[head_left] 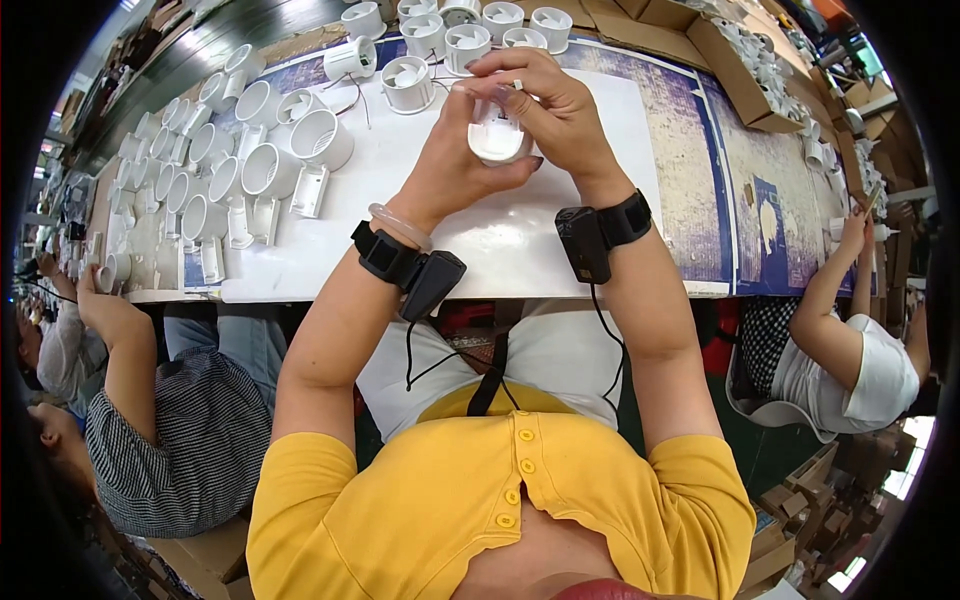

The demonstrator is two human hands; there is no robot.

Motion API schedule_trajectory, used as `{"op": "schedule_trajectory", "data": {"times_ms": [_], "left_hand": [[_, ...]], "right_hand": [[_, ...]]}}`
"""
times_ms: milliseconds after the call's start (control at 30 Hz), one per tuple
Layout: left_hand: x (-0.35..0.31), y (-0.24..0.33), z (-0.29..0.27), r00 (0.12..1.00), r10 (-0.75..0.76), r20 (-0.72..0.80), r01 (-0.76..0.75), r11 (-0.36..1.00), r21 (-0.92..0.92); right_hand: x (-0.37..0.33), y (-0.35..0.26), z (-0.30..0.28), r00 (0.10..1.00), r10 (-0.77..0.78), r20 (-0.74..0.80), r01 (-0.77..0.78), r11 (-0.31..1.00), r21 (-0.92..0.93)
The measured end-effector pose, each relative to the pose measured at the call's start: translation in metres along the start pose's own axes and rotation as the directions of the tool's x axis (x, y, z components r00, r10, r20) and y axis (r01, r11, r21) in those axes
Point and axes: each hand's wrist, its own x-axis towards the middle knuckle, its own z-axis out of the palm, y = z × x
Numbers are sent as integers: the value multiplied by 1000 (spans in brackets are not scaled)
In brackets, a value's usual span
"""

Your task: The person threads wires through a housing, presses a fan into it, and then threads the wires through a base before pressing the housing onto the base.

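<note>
Between my two hands is a white round plastic housing, held above the table with its hollow side showing. My left hand is closed around its left side, the thumb along the near rim. Fingers of my right hand curl over its far and right side, pressing near its top; what the fingertips touch there is partly hidden. Just past my left hand stands a white cylinder with fan blades, thin wires beside it. Another fan cylinder lies on its side behind that one.
Rows of white cups and small white brackets cover the table's left side. Several fan cylinders stand at the back. A cardboard box with white parts is at the far right. Co-workers sit left and right, a hand visible.
</note>
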Motion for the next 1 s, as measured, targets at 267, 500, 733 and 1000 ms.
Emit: {"op": "schedule_trajectory", "data": {"times_ms": [267,500,733,1000], "left_hand": [[-2,-1,-3,996,56,-66,-39,970,239],[-2,-5,-2,989,19,-149,6,986,166],[0,2,-6,992,-19,-123,47,973,224],[0,3,-11,993,-42,-108,48,998,51]], "right_hand": [[2,-7,12,937,349,-28,-299,839,456],[1,-6,22,901,433,7,-351,721,598],[-1,-2,14,927,374,6,-315,772,552],[1,-2,-4,978,193,74,-205,857,473]]}}
